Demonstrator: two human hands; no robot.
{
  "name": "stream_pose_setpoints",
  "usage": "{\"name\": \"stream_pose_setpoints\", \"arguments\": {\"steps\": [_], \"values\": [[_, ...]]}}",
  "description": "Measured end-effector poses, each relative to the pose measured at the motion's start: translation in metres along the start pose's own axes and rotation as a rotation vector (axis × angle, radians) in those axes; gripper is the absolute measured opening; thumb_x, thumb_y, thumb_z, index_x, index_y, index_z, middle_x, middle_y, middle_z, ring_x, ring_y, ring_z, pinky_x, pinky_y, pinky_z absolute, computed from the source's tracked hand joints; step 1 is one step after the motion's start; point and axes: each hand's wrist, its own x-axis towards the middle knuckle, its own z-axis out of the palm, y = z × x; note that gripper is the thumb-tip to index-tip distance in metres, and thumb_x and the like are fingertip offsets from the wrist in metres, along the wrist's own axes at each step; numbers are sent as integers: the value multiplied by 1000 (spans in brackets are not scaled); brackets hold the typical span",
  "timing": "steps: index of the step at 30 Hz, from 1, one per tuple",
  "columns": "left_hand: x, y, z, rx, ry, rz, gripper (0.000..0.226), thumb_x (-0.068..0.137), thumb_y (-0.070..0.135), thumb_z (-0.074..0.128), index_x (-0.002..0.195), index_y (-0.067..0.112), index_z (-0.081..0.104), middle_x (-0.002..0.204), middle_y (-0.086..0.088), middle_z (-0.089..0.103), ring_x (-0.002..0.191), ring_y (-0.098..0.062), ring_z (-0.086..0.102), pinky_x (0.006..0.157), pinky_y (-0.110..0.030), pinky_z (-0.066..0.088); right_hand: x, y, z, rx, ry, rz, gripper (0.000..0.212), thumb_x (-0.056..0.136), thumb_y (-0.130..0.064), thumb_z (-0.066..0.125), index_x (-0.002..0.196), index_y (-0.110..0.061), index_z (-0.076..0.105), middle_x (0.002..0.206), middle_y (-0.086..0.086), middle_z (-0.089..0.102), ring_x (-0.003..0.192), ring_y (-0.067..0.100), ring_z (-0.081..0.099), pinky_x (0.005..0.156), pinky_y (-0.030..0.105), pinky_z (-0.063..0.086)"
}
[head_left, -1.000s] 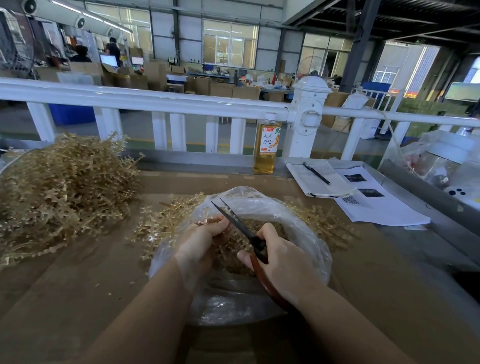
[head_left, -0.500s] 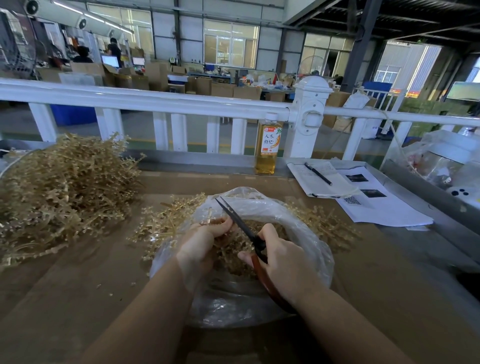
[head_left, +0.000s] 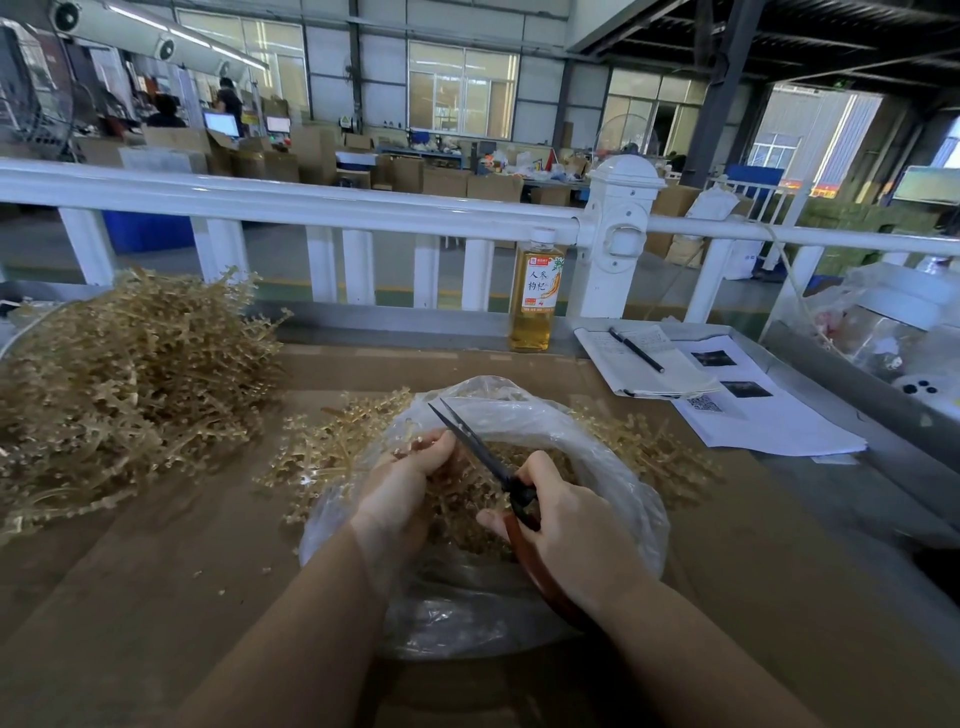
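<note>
- While the heap of tan plastic sprigs (head_left: 119, 384) sits loose at the left end of the desk (head_left: 156, 597), its branches interlock. I judge that tugging one free could drag a clump over the edge.
- Small bits (head_left: 267, 571) lie on the bare desk left of the bag, so snipped pieces can probably spring clear of it.
- My left hand (head_left: 410, 483) is curled round one sprig (head_left: 410, 442), pinching it above the mouth of the plastic bag (head_left: 327, 530). My fingertips lie right against the blades, and a cut taken too close could nick them.
- The scissors (head_left: 483, 452) stand with their blades slightly parted, tips pointing away from me toward the far rim. A slip could slit the thin film and let the contents spill.
- My right hand (head_left: 571, 535) is clamped on the reddish handles. The two hands are near each other but not touching, so a jerk of either arm could throw the cut off.
- Containers: the bag lies open on the desk around my hands and holds a bed of tan cut pieces (head_left: 467, 514). More uncut sprigs lie just beside it on either side.
- Behind it, by the white railing (head_left: 311, 208), a capped bottle (head_left: 535, 296) stands upright and holds yellow liquid.
- At far right a clear bag (head_left: 878, 332) holds something pale; I cannot tell what.
</note>
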Motion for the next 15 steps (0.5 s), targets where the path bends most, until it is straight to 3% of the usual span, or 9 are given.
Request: {"name": "stream_pose_setpoints", "arguments": {"steps": [6,15], "values": [[1,1,0,-28,-2,-2,16,90,21,56,78,11,60,73,-7,64,69,-23,63,65,-33,46,-3,1,-1,-24,0,-14,35,86,-59,54,92,-30,36,68,-19,49,61,-3,50,52,8,35],[2,1,2,-33,39,-29,7,87,17,59,86,11,63,70,-5,69,74,-25,64,65,-33,44,-2,-3,-4,-18,-49,13,34,88,-58,54,94,-29,37,72,-19,49,64,-4,48,52,10,33]]}}
